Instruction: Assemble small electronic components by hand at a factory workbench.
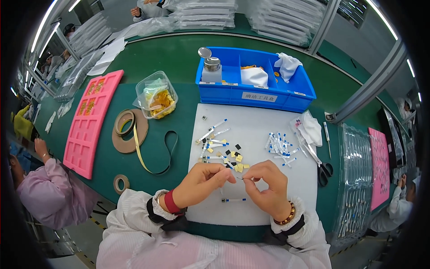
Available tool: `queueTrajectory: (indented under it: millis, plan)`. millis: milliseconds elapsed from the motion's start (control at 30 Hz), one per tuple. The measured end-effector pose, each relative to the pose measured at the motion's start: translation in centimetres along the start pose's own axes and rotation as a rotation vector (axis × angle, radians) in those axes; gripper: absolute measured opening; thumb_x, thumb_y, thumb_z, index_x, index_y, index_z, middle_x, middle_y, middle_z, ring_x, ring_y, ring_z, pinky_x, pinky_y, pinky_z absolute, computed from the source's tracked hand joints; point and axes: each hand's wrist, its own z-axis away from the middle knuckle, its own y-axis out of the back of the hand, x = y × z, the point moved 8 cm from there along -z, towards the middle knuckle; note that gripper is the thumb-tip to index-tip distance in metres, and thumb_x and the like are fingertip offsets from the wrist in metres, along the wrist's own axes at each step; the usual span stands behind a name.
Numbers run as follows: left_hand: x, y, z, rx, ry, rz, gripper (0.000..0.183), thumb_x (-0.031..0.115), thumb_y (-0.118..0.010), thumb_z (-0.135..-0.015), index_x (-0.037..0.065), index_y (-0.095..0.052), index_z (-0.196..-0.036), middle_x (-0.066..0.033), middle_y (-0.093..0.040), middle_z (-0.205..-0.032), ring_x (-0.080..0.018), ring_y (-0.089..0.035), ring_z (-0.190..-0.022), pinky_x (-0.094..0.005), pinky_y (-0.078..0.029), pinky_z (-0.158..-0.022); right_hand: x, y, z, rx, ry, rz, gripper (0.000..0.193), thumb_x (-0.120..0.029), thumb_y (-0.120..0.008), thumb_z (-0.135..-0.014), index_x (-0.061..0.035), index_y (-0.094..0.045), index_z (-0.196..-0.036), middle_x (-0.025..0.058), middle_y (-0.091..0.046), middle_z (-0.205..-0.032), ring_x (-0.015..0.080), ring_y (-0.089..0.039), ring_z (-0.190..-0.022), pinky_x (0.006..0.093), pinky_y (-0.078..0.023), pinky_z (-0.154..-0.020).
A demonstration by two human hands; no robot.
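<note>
Right hand: thumb and forefinger (268,186) pinch a thin dark sliver (239,179), held over the white mat.
Left hand: fingers curled (204,181), tips just beside the sliver; cannot tell whether they grip anything.
White mat: pale sheet (291,201) on a green bench top (183,114); one blue-ended ribbon cable (235,200) lies near its front edge, between the wrists.
Mat, beyond the hands: small yellow and black squares (239,158) scattered near more ribbon cables; another loose pile (278,143) to the right.
Blue bin: divided (224,93), at the back; pump bottle (212,74) and white cloth (255,77) inside.
Bench left: pink compartment tray (101,130), clear tub (172,92), tape roll (126,183).
Bench right: black-handled scissors (323,172), clear molded tray (354,143).
Room: stacked clear packaging (206,15) behind; co-worker in pale pink smock (58,193) at left; metal post (376,76) at right.
</note>
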Motion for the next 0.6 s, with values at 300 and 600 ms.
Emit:
queueTrajectory:
  millis: [300, 600]
  plan:
    - [-2.6, -1.9, 0.6, -0.176, 0.267, 0.380, 0.028, 0.027, -0.056, -0.105, 0.003, -0.064, -0.097, -0.0011, -0.059, -0.077, -0.0086, -0.052, -0.072, -0.0246, -0.043, -0.068, -2.3, -0.3, 0.1, -0.060, 0.283, 0.171, 0.030, 0.001, -0.080, -0.070, -0.0117, -0.074, -0.096, 0.0023, -0.068, -0.089, 0.0188, -0.062, -0.075, 0.0299, -0.050, -0.063]
    - [-2.2, -1.4, 0.7, -0.117, 0.181, 0.359, 0.022, 0.025, -0.061, -0.103, 0.005, -0.064, -0.097, 0.0019, -0.058, -0.078, -0.0066, -0.052, -0.069, -0.0222, -0.042, -0.063, -2.4, 0.1, 0.3, -0.014, 0.323, 0.176, 0.031, 0.002, -0.080, -0.070, -0.0112, -0.074, -0.098, 0.0024, -0.068, -0.090, 0.0177, -0.061, -0.073, 0.0278, -0.049, -0.060]
